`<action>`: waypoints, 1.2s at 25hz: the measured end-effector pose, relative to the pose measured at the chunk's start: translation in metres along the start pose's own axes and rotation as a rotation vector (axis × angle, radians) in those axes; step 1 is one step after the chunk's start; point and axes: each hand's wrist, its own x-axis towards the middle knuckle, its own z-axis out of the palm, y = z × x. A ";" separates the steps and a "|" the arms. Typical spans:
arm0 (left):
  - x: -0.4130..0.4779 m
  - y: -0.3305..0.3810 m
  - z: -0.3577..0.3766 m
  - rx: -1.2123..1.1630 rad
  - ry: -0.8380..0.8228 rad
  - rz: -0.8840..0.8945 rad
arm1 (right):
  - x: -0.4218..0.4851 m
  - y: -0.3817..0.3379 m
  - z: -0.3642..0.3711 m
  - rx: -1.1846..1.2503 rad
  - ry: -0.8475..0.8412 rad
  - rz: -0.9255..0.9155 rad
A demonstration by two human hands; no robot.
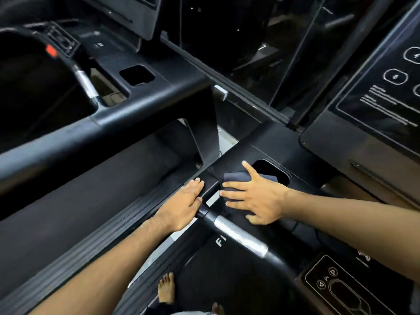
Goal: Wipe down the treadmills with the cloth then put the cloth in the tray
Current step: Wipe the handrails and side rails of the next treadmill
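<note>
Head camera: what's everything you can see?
dark blue folded cloth: one, dark blue, on near console
black plastic treadmill consoles: two, black, far left, near right
rectangular black tray recesses: two, black, one per console
silver metal handlebar sections: two, silver, one per treadmill
small red clip: one, red, upper left
glossy control panel: one, black, right
bare feet: two, bottom centre
left grip: one hand, flat beside handlebar
right grip: one hand, pressing the cloth
</note>
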 end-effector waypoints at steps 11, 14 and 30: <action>-0.009 0.012 0.018 0.214 0.085 -0.027 | -0.004 -0.014 0.016 0.040 -0.043 -0.027; -0.011 0.011 0.022 0.215 0.084 -0.026 | -0.011 -0.012 0.016 0.164 0.035 0.065; -0.019 0.012 0.027 0.240 0.112 -0.011 | -0.060 -0.022 0.008 0.119 -0.229 -0.189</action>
